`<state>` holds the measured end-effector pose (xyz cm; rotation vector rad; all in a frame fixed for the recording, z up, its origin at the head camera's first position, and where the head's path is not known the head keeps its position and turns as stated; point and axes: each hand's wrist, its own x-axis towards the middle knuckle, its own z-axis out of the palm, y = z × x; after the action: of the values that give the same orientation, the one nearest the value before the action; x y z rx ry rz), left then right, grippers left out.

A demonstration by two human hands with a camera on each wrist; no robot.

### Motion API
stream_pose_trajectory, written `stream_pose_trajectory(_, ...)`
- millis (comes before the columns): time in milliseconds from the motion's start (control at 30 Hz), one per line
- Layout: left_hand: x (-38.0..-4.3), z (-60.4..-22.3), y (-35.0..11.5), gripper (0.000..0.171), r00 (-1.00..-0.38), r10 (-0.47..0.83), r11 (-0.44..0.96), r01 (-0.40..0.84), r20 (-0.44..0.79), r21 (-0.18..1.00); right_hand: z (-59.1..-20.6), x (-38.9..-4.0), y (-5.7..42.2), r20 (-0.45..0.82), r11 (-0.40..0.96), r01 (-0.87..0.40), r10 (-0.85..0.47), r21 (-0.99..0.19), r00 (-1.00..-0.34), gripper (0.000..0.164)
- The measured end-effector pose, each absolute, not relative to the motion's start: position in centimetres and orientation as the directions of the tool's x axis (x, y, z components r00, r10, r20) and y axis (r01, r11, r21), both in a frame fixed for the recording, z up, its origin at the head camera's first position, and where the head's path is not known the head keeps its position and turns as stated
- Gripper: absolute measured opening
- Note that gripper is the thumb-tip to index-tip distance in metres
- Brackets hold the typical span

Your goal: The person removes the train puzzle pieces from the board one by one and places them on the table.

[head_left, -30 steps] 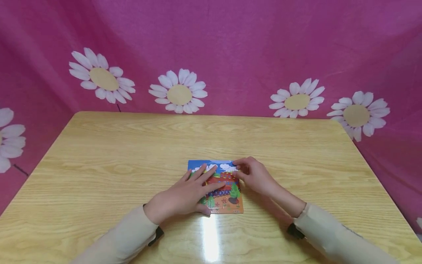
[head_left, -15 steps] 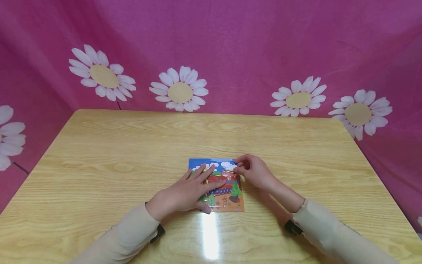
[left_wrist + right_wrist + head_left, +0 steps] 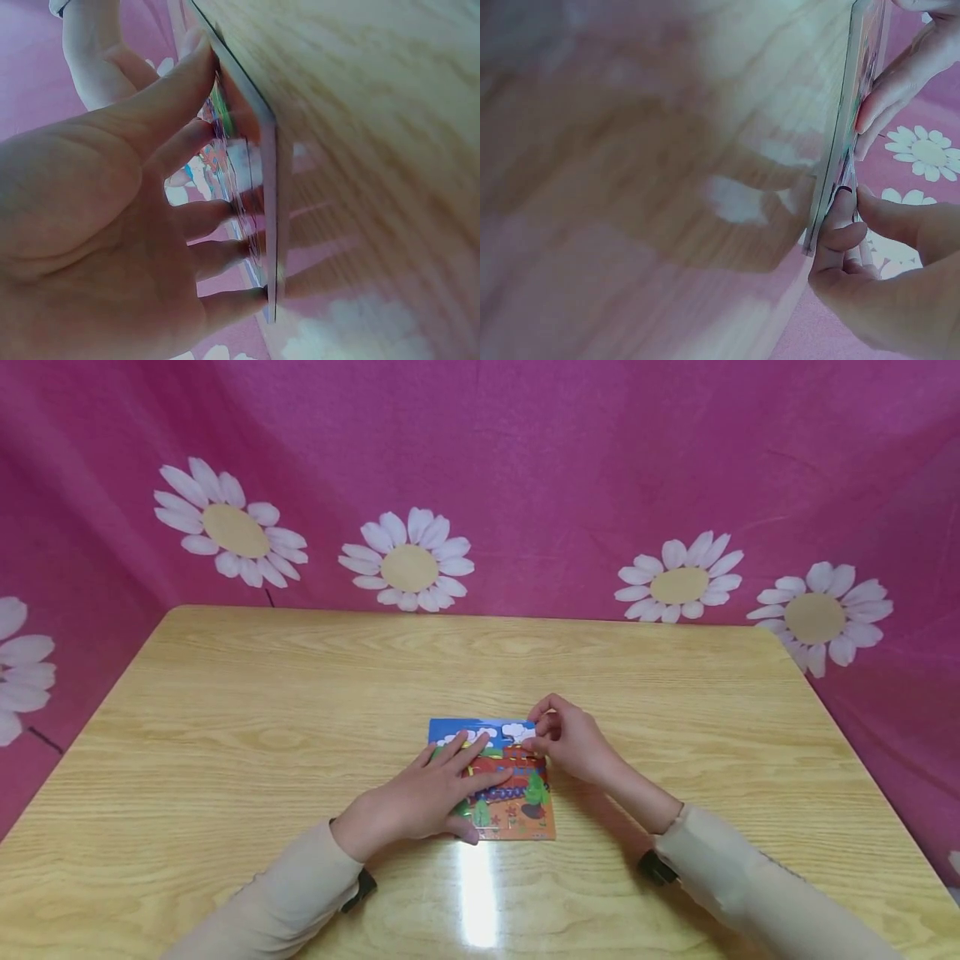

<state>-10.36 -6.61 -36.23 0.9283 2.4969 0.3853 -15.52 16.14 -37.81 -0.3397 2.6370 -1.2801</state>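
L hand [image 3: 420, 802]: spread wide on puzzle [image 3: 525, 828]
R hand [image 3: 576, 742]: pinches cloud pc [image 3: 515, 732], far R
Mark [image 3: 540, 836]: nr-R corner, too small to read

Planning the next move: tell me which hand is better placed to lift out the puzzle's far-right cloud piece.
Probably the right hand: it pinches the cloud piece by its edge. The left hand lies spread across the puzzle, so it seems better suited to steadying.

- Head view: the table [image 3: 225, 735] is being lit brightly; white glare [image 3: 478, 893] is being reflected at lower centre.
- Soft shadow [image 3: 622, 835] is being cast beside the right forearm [image 3: 648, 797].
- Wrist views: wood grain [image 3: 390, 97] is being blurred.
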Motion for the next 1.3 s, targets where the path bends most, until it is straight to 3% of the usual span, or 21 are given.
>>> stream_pose_trajectory(267,-10.3,-36.4,-6.6,0.075,-0.666,0.683,0.721,0.549,-0.300,0.423,-37.6,-15.8,18.0,-0.053,0.587,-0.119,-0.267,-0.801,-0.962,0.021)
stream_pose_trajectory(867,-10.3,-36.3,-6.6,0.076,-0.662,0.692,0.711,0.558,-0.287,0.428,-37.4,-16.0,30.1,-0.043,0.620,-0.118,-0.238,-0.776,-0.970,0.026)
stream_pose_trajectory(1033,-10.3,-36.3,-6.6,0.076,-0.663,0.692,0.712,0.561,-0.286,0.422,-37.6,-15.8,32.1,-0.055,0.659,-0.089,-0.195,-0.747,-0.979,0.027)
stream_pose_trajectory(1300,-10.3,-36.2,-6.8,0.076,-0.664,0.688,0.717,0.561,-0.293,0.414,-37.8,-15.7,32.7,-0.030,0.799,-0.109,-0.157,-0.592,-0.987,0.023)
